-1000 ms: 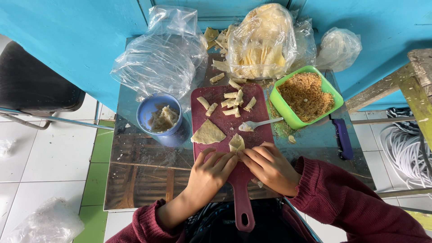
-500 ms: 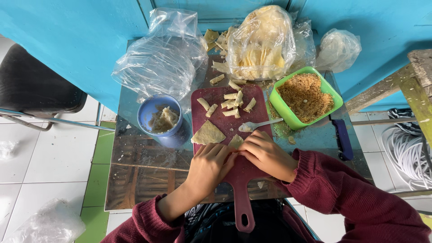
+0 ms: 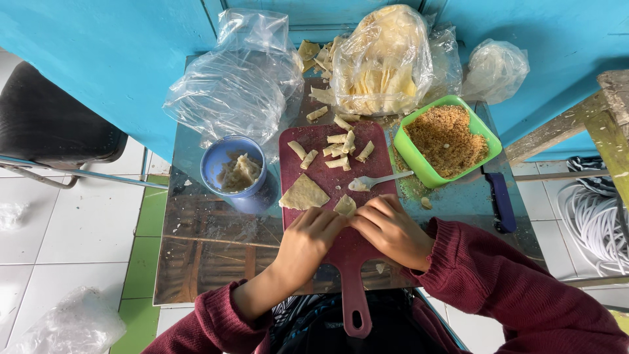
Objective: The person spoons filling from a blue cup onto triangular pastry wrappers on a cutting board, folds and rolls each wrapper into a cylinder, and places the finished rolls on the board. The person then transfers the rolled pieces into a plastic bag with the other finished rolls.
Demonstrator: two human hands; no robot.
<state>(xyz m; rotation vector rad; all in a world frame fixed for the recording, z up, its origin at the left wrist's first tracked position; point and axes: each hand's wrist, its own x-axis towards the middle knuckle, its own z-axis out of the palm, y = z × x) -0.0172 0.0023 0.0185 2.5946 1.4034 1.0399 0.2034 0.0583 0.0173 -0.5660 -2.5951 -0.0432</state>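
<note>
Both hands have been drawn closer together over the last second, and the small wrapper piece, which lay clear of the fingers a second ago, is now partly covered by them. That small wrapper [image 3: 345,205] lies on the dark red cutting board [image 3: 327,187], at its near half, just beside a larger flat triangular wrapper [image 3: 303,194]. The left hand [image 3: 308,239] is curled, its fingertips pressed onto the near edge of the small wrapper; the right hand [image 3: 391,229] is likewise curled, fingertips meeting those of the left at the same piece. Nothing is lifted; the piece is being pinched flat against the board.

A roll seems to be in hand, judging by the finished rolls [image 3: 337,151] gathered at the far end of the board. For a neat roll, the filling is best kept tucked under the first fold, even pressure applied from both sides, and the skin turned away from the body without tearing.

A spoon [image 3: 377,180] rests on the board, its handle reaching toward the green bowl [image 3: 419,160] of brown crumbly filling. A blue cup [image 3: 232,172] stands on the bench [image 3: 196,223] to the left, and plastic bags [image 3: 242,85] lie behind.
</note>
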